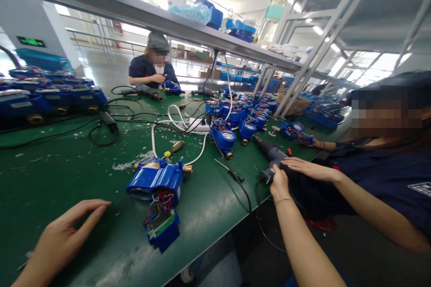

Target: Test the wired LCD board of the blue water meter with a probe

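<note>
My left hand (65, 237) rests low on the green tabletop, fingers stretched out and holding nothing. To its right lies a blue water meter (153, 179) with brass ends. Coloured wires run from the meter to a blue cover with a green circuit board (162, 223), hanging open at its near side. At the table's right edge, my right hand (281, 184) is closed on the rear part of a dark heat gun (269, 152), whose nozzle points away to the left. A co-worker's hand (305, 168) is right beside mine, against the gun.
A yellow-black screwdriver (174, 148) lies behind the meter, amid white scraps. Black cables and a white power strip (198, 125) cross the table. More blue meters (224, 136) stand beyond. An overhead shelf (148, 15) spans the back. Another person (153, 65) sits opposite.
</note>
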Action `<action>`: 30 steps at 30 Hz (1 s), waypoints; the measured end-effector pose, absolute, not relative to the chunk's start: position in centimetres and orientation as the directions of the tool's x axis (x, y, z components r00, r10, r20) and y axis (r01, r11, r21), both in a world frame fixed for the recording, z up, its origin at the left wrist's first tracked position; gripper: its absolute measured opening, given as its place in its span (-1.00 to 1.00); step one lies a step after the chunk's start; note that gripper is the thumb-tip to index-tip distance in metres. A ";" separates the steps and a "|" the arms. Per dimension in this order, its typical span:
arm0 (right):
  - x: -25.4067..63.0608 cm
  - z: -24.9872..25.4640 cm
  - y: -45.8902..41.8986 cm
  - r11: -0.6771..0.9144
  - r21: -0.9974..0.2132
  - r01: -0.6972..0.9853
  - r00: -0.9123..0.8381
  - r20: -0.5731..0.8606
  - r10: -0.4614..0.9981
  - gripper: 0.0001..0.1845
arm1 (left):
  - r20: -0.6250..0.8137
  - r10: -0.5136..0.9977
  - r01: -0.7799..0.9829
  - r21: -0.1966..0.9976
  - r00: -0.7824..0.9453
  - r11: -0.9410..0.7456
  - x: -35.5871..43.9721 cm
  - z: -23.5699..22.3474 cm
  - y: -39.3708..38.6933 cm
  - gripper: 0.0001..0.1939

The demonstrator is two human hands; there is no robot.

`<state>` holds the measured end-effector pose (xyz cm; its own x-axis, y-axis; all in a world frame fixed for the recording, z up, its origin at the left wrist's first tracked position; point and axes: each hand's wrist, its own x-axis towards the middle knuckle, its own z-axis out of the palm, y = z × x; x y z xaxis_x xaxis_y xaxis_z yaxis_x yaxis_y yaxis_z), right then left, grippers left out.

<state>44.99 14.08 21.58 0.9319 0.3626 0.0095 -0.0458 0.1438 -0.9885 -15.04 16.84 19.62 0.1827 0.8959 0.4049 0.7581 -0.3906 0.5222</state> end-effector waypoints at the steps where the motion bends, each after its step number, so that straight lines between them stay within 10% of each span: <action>1: 43.9 21.7 13.3 0.162 -0.987 -0.010 0.921 0.054 0.386 -0.84 | 0.311 0.931 0.733 0.585 0.193 -0.348 -14.5 20.4 16.4 -0.75; 9: 30.2 22.1 6.2 0.295 -0.939 0.175 0.735 0.324 0.596 -0.41 | 0.049 0.902 0.617 0.714 0.428 -0.332 -10.1 22.6 14.0 -0.64; 13: 23.2 20.8 4.2 0.159 -0.939 0.306 0.271 0.246 0.931 -0.53 | 0.093 0.851 0.596 0.675 0.517 -0.435 -8.8 21.9 13.7 -0.67; 17: 18.3 20.0 4.6 0.214 -0.861 0.461 -0.038 0.221 0.974 -0.22 | 0.072 0.836 0.585 0.682 0.544 -0.439 -8.0 21.3 13.3 -0.65; 30: 15.5 20.9 6.2 0.088 -0.957 0.277 0.004 0.093 0.996 -0.19 | -0.011 0.854 0.400 0.887 0.520 -0.233 -5.3 23.2 11.2 -0.61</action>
<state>15.52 6.20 20.94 0.0038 0.9957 0.0926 0.2769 0.0879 -0.9569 -5.30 11.23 23.20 0.5205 0.8538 -0.0107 0.3999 -0.2326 0.8866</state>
